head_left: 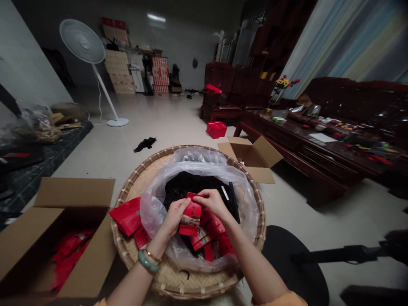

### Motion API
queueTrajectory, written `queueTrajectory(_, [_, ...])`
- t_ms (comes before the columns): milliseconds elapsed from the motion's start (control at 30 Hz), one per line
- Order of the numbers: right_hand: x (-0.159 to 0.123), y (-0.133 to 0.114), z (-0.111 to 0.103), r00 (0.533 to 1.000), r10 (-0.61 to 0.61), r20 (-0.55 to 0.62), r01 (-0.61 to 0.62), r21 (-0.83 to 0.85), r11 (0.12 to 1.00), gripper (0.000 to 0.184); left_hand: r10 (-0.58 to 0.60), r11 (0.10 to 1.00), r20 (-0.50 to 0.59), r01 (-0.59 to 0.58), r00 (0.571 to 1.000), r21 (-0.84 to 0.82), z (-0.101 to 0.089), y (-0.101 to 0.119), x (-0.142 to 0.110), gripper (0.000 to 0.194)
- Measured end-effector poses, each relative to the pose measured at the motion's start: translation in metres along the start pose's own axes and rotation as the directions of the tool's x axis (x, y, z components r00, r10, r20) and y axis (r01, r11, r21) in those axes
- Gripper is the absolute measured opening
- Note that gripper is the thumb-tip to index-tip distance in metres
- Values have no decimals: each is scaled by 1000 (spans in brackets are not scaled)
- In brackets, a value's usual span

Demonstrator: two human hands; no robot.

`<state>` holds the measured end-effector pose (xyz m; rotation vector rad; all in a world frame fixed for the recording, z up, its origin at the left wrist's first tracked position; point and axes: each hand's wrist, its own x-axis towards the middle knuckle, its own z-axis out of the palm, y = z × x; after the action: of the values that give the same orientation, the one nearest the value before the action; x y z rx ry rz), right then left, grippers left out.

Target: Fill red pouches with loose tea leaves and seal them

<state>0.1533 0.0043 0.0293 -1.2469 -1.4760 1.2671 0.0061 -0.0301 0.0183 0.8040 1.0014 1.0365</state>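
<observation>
Between both hands is a red printed packet [191,219], held upright over a clear plastic bag [149,199]. My left hand [176,214] grips its left edge, thumb on the front. At its top edge, my right hand [213,202] pinches with thumb and fingertips. Inside the bag lie several more red packets [216,229] and a dark mass [181,182] that I cannot make out. The bag rests in a round woven bamboo tray [165,280]. Left of the bag, other red packets [127,216] lie on the tray.
An open cardboard box [86,255] with red packets stands at the left; another open box [251,159] is beyond the tray. A black round base [296,267] sits at right. Further off are a white fan [83,42], a red box [216,129] and a dark wooden table [287,136].
</observation>
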Motion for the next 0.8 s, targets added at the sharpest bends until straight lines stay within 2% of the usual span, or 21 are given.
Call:
queueTrajectory(67, [0,2,1,1000,17,-5,-17,11,1000,20,-6,1000,1,6,1000,-24,0,-2,0,37])
queueTrajectory(133, [0,4,3,1000,11,-18,-11,12,1000,19,-52,997,58,55,997,-48,1,-4,-2,37])
queueTrajectory(200, [-1,5,5,999,-21,-40,21,-10,1000,17,-99,993,137,108,986,-55,1,-7,-4,43])
queueTrajectory(267, [-2,4,5,994,-88,-60,85,-40,996,16,-100,994,171,105,980,-21,1,-9,-4,48])
queueTrajectory(367, [-4,-3,-3,967,-250,-52,243,-112,963,20,-8,987,102,-8,995,160,-3,-10,-2,51])
queueTrajectory(467, [-3,-16,-18,935,-337,108,354,-271,895,28,104,911,60,-119,993,395,-8,-7,1,48])
queueTrajectory(567, [1,-32,-35,915,-191,355,331,-389,860,25,161,839,163,-222,973,497,-11,-3,2,41])
queueTrajectory(667, [5,-47,-43,834,19,552,309,-495,812,24,209,770,284,-337,936,542,-10,-1,0,39])
queueTrajectory(733, [5,-55,-40,775,101,624,373,-580,724,26,232,706,329,-391,915,591,-9,-1,-2,41])
queueTrajectory(800, [4,-59,-33,783,157,601,418,-697,583,26,242,650,347,-417,906,636,-8,-1,-3,46])
